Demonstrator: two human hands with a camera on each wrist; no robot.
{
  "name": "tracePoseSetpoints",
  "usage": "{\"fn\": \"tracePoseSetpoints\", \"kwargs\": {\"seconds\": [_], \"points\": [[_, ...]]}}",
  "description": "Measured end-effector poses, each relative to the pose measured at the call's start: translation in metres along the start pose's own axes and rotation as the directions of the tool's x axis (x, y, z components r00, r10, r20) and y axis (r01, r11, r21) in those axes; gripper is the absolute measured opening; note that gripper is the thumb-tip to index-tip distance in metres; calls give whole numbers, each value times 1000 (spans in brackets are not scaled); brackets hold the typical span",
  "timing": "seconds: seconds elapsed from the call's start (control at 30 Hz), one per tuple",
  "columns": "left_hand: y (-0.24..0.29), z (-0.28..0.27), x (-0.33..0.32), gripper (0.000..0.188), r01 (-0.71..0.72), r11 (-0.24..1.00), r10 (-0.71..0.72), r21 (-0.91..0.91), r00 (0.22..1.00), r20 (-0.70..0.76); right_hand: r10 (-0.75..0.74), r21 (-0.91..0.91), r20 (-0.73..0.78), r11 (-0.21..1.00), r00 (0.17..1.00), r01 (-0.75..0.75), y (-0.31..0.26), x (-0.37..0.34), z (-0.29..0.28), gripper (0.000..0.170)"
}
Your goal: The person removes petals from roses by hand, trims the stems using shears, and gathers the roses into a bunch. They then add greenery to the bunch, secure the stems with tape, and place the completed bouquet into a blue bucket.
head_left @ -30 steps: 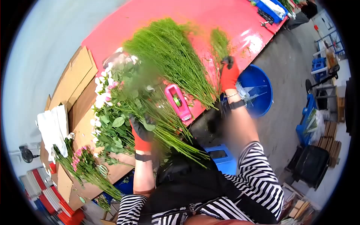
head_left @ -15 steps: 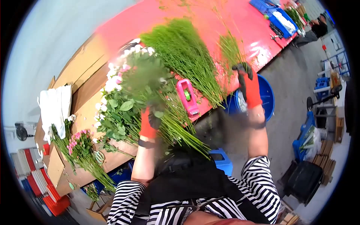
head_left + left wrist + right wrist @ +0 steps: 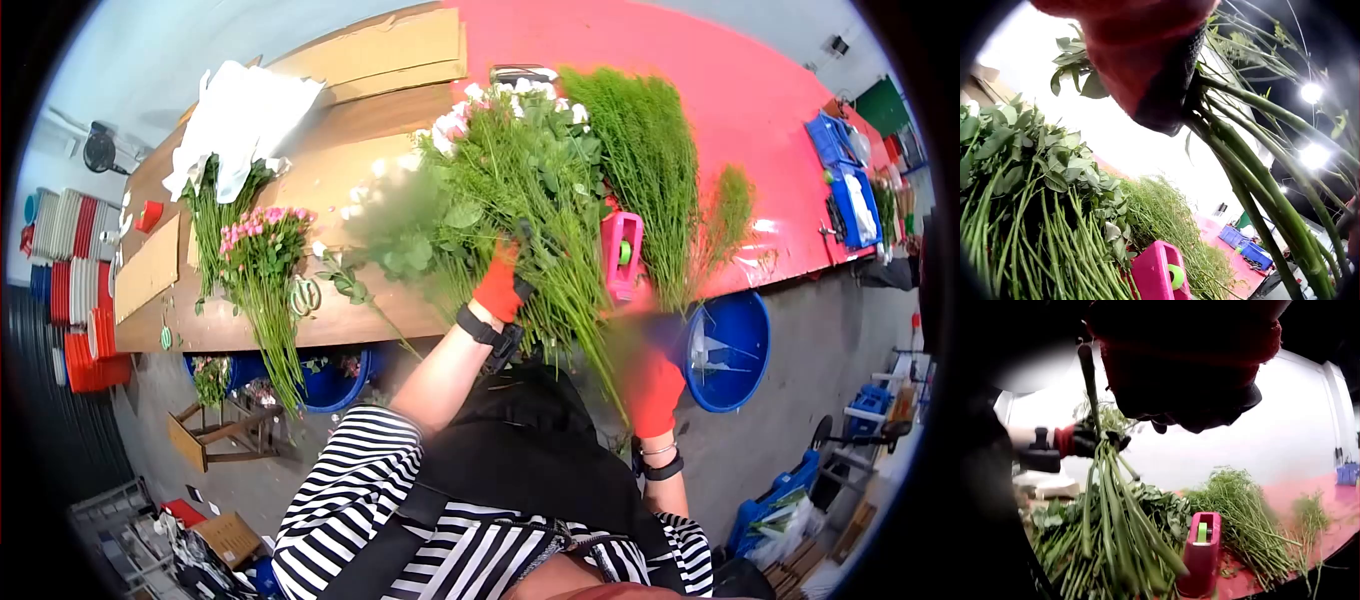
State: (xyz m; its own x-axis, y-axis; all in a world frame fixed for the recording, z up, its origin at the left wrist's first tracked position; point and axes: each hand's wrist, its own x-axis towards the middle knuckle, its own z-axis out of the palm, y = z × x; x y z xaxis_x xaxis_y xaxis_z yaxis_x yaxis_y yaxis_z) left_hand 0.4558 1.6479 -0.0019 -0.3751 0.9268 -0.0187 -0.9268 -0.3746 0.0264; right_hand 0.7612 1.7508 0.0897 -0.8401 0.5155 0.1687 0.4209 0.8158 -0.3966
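Observation:
The left hand, in a red and black glove, grips a bunch of green stems with feathery greenery; its curled fingers also show around the stems in the left wrist view. Below and right of that grip, the gloved right hand is beside the lower stem ends, partly blurred. In the right wrist view the right hand is dark above the splayed stems, and whether it holds any is unclear. A pink tape dispenser stands between the bunch and a greenery pile.
White and pink roses lie behind the left hand. Pink flowers and white wrapping are farther left on the table. A blue bin stands below the table edge at right.
The view has turned, shifting the table. My right hand has left the small greenery pile and come to the lower stems of the bunch. My left hand has raised its bunch above the roses.

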Motion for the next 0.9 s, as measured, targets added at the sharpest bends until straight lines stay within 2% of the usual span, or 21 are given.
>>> {"fn": "tracePoseSetpoints", "kwargs": {"seconds": [0.07,0.1,0.17,0.2,0.23,0.27,0.3,0.33,0.37,0.4,0.5,0.53,0.57,0.6,0.63,0.67,0.7,0.73,0.83,0.87,0.9], "points": [[3,-5,-9,42,-57,995,65,80,992,-104,-27,-83,95,996,995,35,-5,-7,11,52],[4,-4,-14,40,-79,989,98,124,983,-156,-11,21,120,1000,993,8,-4,-10,20,55],[2,0,-21,42,-140,908,271,396,916,-297,17,223,170,973,985,-55,-4,-12,34,60],[9,3,-22,44,-15,917,125,398,959,-253,-42,289,166,957,985,-8,-11,-5,30,66],[8,11,-29,44,-29,700,226,714,957,-182,-96,355,158,934,983,35,-23,7,21,72],[3,19,-40,44,-35,379,288,925,954,-82,-145,419,146,905,979,72,-33,18,19,78],[-3,8,-39,45,-145,539,216,830,976,30,-55,572,216,816,975,-80,-40,26,25,86],[-8,-6,-38,46,-200,705,138,680,980,144,-29,629,235,766,972,-129,-54,39,25,92],[-12,-18,-36,47,-186,839,60,511,966,253,-3,682,254,710,967,-177,-68,53,26,97],[-30,-22,-42,48,-238,422,159,875,969,187,-17,667,240,730,971,-152,-86,64,24,98],[-26,66,-65,47,-66,615,51,786,998,44,-35,618,243,776,969,-127,-120,86,29,98],[-24,63,-65,46,-27,893,-24,450,994,107,-65,710,327,675,943,-200,-117,90,31,97],[-21,59,-66,46,54,998,-59,33,980,189,-108,782,398,559,911,-275,-111,94,37,96],[-19,52,-69,44,59,996,-58,60,998,-18,-162,832,454,430,876,-352,-105,97,44,95],[-17,51,-75,45,23,816,-8,578,1000,-27,-113,785,444,528,889,-325,-95,95,57,92],[-13,50,-80,46,-12,386,30,922,1000,1,-65,725,427,621,902,-298,-81,90,76,89],[-10,50,-80,46,-78,51,48,996,996,76,-18,651,403,709,915,-272,-67,89,90,87],[-8,49,-81,45,-126,-291,66,948,986,151,31,589,456,739,890,-328,-61,94,94,77],[3,47,-69,42,-290,-647,74,705,897,437,46,571,583,688,811,-448,-47,111,73,73],[10,51,-72,40,-325,-602,30,729,903,428,59,579,580,672,813,-462,-53,112,61,71],[14,59,-69,45,-172,-281,131,944,968,215,82,567,545,697,834,-439,-49,108,60,71]]}}
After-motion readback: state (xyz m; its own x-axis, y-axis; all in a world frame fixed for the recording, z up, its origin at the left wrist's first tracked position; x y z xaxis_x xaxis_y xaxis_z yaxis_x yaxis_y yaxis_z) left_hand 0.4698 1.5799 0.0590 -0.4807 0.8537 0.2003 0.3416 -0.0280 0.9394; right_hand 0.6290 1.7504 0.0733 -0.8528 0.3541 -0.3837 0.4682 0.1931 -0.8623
